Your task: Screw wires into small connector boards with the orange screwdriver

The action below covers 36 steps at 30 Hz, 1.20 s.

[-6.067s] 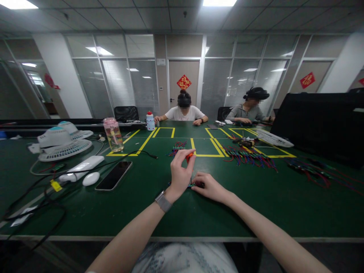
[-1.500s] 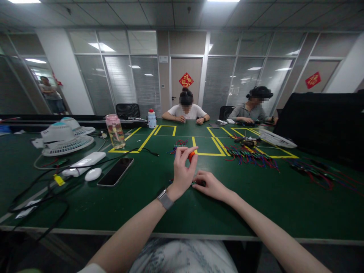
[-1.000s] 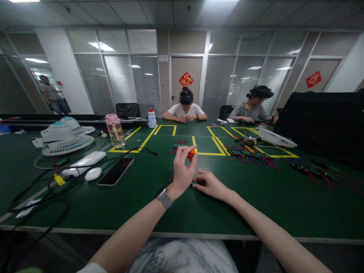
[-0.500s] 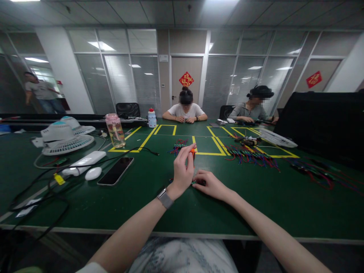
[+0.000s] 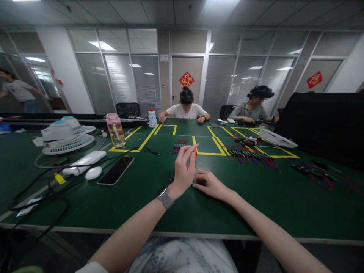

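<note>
My left hand point(image 5: 184, 167) is raised over the table, its thumb and fingers closed around the orange handle of an upright screwdriver point(image 5: 195, 152). Most of the tool is hidden behind the hand, and its tip cannot be made out. Low on the tabletop, my right hand point(image 5: 209, 184) has its fingers bent around a small green circuit board point(image 5: 194, 183), which it pins from the right. Only a bit of the board shows between the two hands. A dark wire end pokes out left of my left wrist.
Wired circuit boards point(image 5: 253, 153) lie in a row at the right, with a smaller bunch point(image 5: 179, 145) ahead. A phone point(image 5: 116, 171), white mouse point(image 5: 93, 173), power strip point(image 5: 84, 163), cables, fans point(image 5: 68, 142) and a pink-lidded bottle point(image 5: 115, 131) stand left. Two people sit opposite.
My left hand has turned slightly to the right, its fingers shifting around the orange handle. My right hand stays put. The person opposite has spread their hands apart; another person at far left has moved left.
</note>
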### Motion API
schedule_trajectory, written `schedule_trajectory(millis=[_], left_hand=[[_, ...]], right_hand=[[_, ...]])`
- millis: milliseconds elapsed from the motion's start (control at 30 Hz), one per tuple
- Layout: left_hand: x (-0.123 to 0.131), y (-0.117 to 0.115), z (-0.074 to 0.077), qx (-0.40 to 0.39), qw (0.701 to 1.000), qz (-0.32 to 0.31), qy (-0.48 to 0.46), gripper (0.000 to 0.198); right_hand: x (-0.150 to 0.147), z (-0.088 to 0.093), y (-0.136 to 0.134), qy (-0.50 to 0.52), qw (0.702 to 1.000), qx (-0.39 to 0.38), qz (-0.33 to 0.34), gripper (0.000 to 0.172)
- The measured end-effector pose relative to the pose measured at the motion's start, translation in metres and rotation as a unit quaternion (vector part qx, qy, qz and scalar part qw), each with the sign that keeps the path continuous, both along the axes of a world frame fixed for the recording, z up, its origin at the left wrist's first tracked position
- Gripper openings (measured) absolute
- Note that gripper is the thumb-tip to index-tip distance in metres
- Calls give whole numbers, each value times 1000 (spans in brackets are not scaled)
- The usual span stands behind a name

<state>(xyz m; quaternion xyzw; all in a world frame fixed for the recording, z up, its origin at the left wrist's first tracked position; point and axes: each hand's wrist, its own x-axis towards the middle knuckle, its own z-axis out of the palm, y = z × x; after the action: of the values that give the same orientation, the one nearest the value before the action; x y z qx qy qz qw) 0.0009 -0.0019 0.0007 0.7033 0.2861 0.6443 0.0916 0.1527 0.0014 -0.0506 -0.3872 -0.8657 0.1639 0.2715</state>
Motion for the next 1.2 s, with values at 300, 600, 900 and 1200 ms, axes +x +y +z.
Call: schedule_trajectory(millis=[300,600,900,1200], left_hand=[[0,-1,2,15,1000,7,-23,24],[0,-2,1,31,999,44,-8,17],[-2,-3,2,19,1000,11,-19,28],[0,-4,3,47,998,23,-26,22]], right_hand=[[1,1,0,-2,1000,3,-4,11],[0,2,0,-8,1000,-1,-2,11],[0,0,1,-3,1000,5,0,11],[1,0,1,-6,1000,7,3,13]])
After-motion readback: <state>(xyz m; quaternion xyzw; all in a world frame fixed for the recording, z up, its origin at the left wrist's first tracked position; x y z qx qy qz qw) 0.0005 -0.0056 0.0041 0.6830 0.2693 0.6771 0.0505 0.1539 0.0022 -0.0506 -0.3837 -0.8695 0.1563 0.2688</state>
